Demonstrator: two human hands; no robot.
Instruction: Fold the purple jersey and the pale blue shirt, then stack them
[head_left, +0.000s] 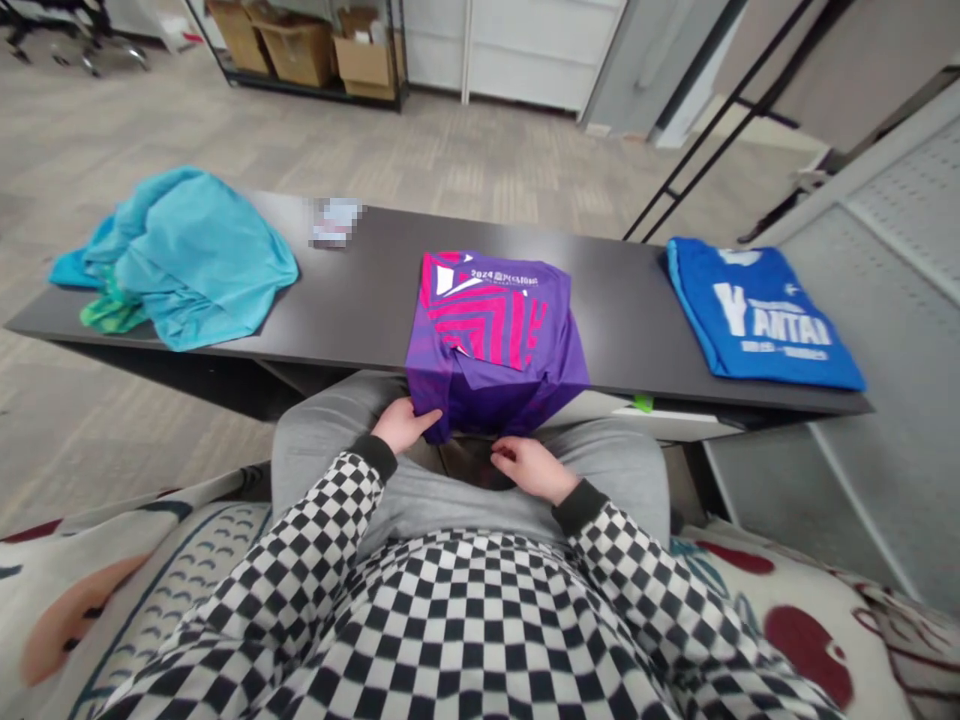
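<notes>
A folded purple T-shirt with a pink chevron print lies on the dark table and hangs over its near edge into my lap. My left hand grips the shirt's lower left edge between its fingers. My right hand rests on my grey-trousered lap just below the shirt, its fingers loosely curled and holding nothing. To the right lies a folded blue T-shirt with white lettering. A crumpled turquoise garment sits at the left, over a green cloth.
A small blurred paper item lies at the table's far edge. Patterned fabric flanks me on both sides. A perforated grey panel stands at the right. Cardboard boxes sit on a shelf beyond the carpeted floor.
</notes>
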